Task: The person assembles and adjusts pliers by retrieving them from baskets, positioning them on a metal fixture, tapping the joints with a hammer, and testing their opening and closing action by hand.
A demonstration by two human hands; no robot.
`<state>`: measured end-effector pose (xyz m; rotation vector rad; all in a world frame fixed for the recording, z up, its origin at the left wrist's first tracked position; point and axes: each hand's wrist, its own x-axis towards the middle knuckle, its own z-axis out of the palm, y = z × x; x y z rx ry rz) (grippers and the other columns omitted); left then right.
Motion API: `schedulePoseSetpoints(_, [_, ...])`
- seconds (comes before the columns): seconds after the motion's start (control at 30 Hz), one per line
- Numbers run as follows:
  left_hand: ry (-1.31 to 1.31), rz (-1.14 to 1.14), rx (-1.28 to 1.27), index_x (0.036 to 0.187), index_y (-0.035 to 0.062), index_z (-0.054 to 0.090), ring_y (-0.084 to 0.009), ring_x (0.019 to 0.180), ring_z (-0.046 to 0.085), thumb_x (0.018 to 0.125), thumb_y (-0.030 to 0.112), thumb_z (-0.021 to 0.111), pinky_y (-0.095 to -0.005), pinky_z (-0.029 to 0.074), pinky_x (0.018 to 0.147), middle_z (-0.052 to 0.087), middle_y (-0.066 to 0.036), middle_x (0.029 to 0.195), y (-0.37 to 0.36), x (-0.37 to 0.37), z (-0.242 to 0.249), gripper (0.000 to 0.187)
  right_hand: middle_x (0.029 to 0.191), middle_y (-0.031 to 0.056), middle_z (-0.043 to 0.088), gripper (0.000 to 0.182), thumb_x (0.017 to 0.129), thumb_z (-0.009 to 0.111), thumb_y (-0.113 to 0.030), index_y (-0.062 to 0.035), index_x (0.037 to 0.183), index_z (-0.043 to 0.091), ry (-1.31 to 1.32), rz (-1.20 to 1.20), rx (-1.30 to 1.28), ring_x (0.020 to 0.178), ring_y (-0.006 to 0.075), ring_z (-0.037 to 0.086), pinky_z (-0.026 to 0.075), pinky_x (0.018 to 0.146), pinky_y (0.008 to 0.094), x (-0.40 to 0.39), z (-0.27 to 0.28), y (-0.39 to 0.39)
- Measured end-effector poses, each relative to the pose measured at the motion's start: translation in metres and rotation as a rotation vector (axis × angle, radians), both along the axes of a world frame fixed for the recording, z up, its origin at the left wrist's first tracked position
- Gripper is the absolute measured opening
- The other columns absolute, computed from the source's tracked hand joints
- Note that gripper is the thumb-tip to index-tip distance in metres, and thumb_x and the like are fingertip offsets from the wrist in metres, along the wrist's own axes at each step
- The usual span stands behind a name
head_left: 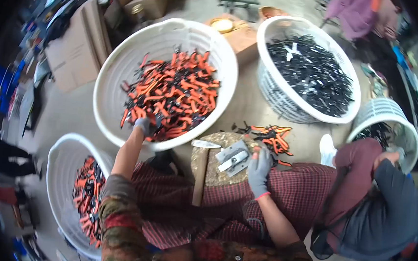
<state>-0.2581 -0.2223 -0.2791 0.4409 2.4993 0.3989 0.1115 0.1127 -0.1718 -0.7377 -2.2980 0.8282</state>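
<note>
I see left hand (pixel 144 125) clenched on, probably, an orange-handled tool (pixel 156 126) in centre basket (pixel 126 65); right hand (pixel 259 168) grips, steadying, the metal jig (pixel 234 157).

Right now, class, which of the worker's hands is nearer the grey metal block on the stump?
Right. The right hand touches the grey metal block; the left hand reaches into the white basket.

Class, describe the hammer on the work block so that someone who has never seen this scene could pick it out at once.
Find the big white basket of orange-handled tools at the centre. Just below its rim sits a round work block on the person's checked lap, between the left hand and right hand. The hammer lies across its left side: the only thing there with a long plain wooden handle and a metal head.
</note>
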Motion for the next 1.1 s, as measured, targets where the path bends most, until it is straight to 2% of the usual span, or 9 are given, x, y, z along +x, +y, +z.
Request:
schedulePoseSetpoints(0.23, [-0.622,0.943,0.866,0.089,0.0095,0.059,-0.0184,0.065,0.058,0.085,0.019,0.049,-0.0314,0.049,0.060,0.060,-0.004,0.074,-0.049,-0.036,0.047,0.015,0.100,0.0120,0.056,0.022,0.083,0.050,-0.022,-0.0059,0.097,0.056,0.008,-0.069,0.014,0.090,0.0338,0.054,0.039,0.076,0.0462,0.006,0.005,0.003])
schedulePoseSetpoints(0.33, [-0.696,0.760,0.981,0.087,0.0100,0.058,-0.0148,0.061,0.055,0.087,0.018,0.046,-0.0293,0.049,0.058,0.057,-0.003,0.069,-0.015,-0.001,0.115,0.014,0.101,0.0153,0.056,0.029,0.081,0.053,-0.026,-0.0044,0.101,0.054,0.001,-0.033,-0.036,0.092,0.0350,0.054,0.041,0.078,0.0467,0.010,0.003,0.003])
schedulePoseSetpoints(0.37, [-0.298,0.270,0.745,0.089,0.0105,0.055,-0.0088,0.057,0.049,0.090,0.016,0.047,-0.0243,0.046,0.053,0.053,0.001,0.072,0.012,0.044,0.167,0.011,0.102,0.0157,0.056,0.030,0.081,0.053,-0.026,-0.0046,0.102,0.054,-0.022,-0.025,-0.067,0.094,0.0350,0.054,0.041,0.079,0.0467,0.010,0.004,0.003])
schedulePoseSetpoints(0.4, [-0.416,0.458,0.954,0.090,0.0103,0.055,-0.0088,0.055,0.049,0.090,0.013,0.049,-0.0250,0.046,0.053,0.053,0.002,0.072,0.041,0.076,0.199,0.006,0.102,0.0160,0.056,0.031,0.081,0.053,-0.027,-0.0047,0.103,0.054,-0.044,-0.015,-0.089,0.095,0.0350,0.054,0.041,0.079,0.0466,0.010,0.004,0.005])
schedulePoseSetpoints(0.53, [-0.295,0.104,0.964,0.125,0.0007,0.048,-0.0069,0.059,0.055,0.088,0.008,0.054,-0.0207,0.048,0.057,0.060,-0.001,0.081,0.133,0.197,0.296,0.038,0.126,0.0181,0.045,0.049,0.088,0.049,-0.033,-0.0020,0.125,0.041,0.178,0.050,-0.320,0.115,0.0318,0.045,0.034,0.097,0.0421,0.012,0.017,-0.003])
schedulePoseSetpoints(0.63, [-0.393,-0.010,1.003,0.128,-0.0006,0.047,-0.0032,0.065,0.051,0.085,0.001,0.056,-0.0168,0.041,0.056,0.057,0.002,0.084,0.185,0.274,0.299,0.044,0.147,0.0168,0.020,0.068,0.093,0.045,-0.038,0.0010,0.142,0.018,0.447,0.223,-0.955,0.132,0.0226,0.028,0.020,0.109,0.0346,0.028,0.086,-0.018])
schedulePoseSetpoints(0.8, [0.056,-0.692,0.668,0.125,-0.0031,0.048,-0.0148,0.093,0.058,0.086,0.006,0.059,-0.0295,0.044,0.085,0.064,-0.010,0.103,0.227,0.355,0.277,0.042,0.133,0.0116,0.045,0.053,0.092,0.043,-0.018,0.0011,0.139,0.028,0.742,0.363,-1.423,0.123,0.0241,0.044,0.036,0.101,0.0365,0.062,0.128,0.012])
schedulePoseSetpoints(0.93, [0.192,-0.353,0.955,0.118,0.0005,0.055,-0.0161,0.071,0.058,0.088,0.012,0.057,-0.0275,0.047,0.066,0.062,-0.012,0.087,0.234,0.316,0.275,0.032,0.132,0.0195,0.044,0.055,0.085,0.046,-0.012,0.0092,0.134,0.030,0.821,0.371,-1.422,0.123,0.0285,0.044,0.032,0.106,0.0403,0.083,0.114,0.042])
schedulePoseSetpoints(1.1, [-0.576,-0.411,0.616,0.103,-0.0023,0.060,-0.0103,0.053,0.056,0.095,0.040,0.044,-0.0227,0.046,0.050,0.060,-0.006,0.067,0.238,0.298,0.268,0.046,0.128,0.0191,0.048,0.049,0.091,0.044,-0.019,0.0110,0.129,0.038,0.651,0.432,-1.419,0.122,0.0231,0.045,0.029,0.108,0.0347,0.081,0.135,0.037])
